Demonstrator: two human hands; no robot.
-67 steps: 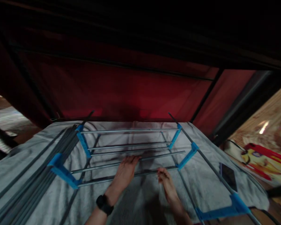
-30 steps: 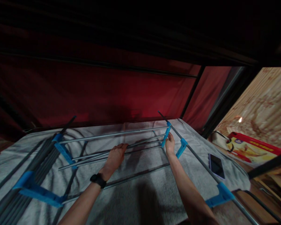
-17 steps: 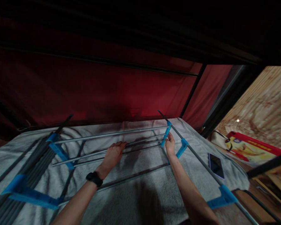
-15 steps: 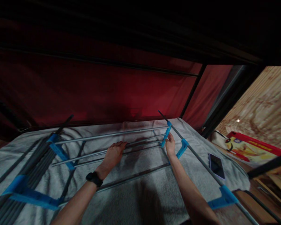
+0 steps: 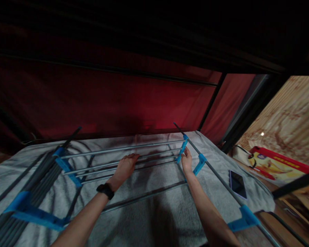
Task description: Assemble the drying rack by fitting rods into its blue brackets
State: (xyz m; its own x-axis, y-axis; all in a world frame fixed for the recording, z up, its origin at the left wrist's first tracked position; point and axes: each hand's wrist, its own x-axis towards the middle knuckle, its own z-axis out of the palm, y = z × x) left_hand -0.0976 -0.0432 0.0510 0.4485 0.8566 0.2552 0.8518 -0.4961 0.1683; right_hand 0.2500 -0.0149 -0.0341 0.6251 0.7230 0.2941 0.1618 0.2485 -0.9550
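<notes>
A rack frame of grey metal tubes and blue plastic brackets lies on the grey blanket [image 5: 170,216]. My left hand [image 5: 126,166], with a black band on the wrist, is closed over a metal tube [image 5: 92,167] in the frame's middle; its fingers hide part of the tube. That tube's left end sticks out past the left blue bracket [image 5: 68,168]. At the far right corner my right hand [image 5: 186,161] grips the right blue bracket [image 5: 182,151], where the crosswise tubes end. Its fingertips are partly hidden behind the bracket.
Several loose tubes [image 5: 38,185] are bundled at the left, by another blue bracket [image 5: 33,212]. A phone [image 5: 237,184] rests on the blanket at the right. Beyond it are a red and yellow box [image 5: 275,164] and dark bed posts [image 5: 249,113]. Red curtain [image 5: 134,103] hangs behind.
The tube under my left hand has slid a little to the right, so its left end protrudes less past the left bracket. My right hand stays at the right bracket.
</notes>
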